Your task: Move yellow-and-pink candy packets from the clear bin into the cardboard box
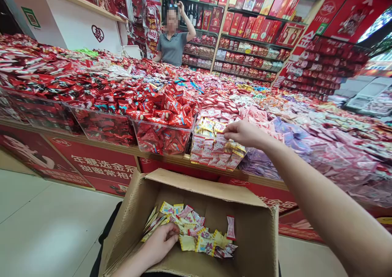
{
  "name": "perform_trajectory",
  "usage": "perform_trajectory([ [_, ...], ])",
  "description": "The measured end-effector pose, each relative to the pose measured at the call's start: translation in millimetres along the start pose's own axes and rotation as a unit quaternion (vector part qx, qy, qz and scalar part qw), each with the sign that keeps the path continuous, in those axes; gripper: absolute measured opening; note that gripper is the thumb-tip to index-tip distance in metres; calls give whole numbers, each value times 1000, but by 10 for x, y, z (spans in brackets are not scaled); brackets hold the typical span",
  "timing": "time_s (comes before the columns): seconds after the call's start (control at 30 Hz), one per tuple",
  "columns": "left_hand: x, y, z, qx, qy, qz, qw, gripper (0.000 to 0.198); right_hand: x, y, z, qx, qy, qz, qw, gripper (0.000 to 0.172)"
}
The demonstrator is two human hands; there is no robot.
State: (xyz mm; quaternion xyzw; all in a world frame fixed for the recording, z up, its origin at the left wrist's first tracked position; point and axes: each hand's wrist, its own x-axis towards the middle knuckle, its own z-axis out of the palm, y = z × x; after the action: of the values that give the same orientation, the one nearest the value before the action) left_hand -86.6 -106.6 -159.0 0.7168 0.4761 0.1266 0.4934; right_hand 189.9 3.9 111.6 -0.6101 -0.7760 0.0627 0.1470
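Note:
My left hand [161, 240] reaches down into an open cardboard box [260, 244] and closes on small yellow and pink wrapped candies [196, 232] piled on its floor. My right hand [241, 133] stretches out over a clear plastic bin [214, 152] on the display counter. That bin holds the same yellow and pink candies. The right fingers curl down onto the top candies at the bin's back edge; I cannot make out what, if anything, they hold.
Clear bins of red-wrapped candies [162, 126] line the counter to the left, purple and pink ones [290, 134] to the right. A person in a grey shirt [173, 46] stands behind the counter. Shelves of red boxes [254, 27] fill the back wall. Pale floor tiles [45, 228] lie at left.

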Motion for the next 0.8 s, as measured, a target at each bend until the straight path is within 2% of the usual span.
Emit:
perform_trajectory([
  [0.13,1,2,-3,11,-14,-5,1000,17,24,33,61,-14,-19,19,1000,19],
  [0.23,12,-28,10,16,-23,-13,1000,18,46,50,32,-23,-62,32,997,21],
  [0.67,35,-200,76,24,-44,-14,999,18,225,39,-59,-81,-188,20,979,20],
  [0.8,33,-180,72,31,-47,-14,998,20,239,10,-63,-69,-195,15,978,22],
])
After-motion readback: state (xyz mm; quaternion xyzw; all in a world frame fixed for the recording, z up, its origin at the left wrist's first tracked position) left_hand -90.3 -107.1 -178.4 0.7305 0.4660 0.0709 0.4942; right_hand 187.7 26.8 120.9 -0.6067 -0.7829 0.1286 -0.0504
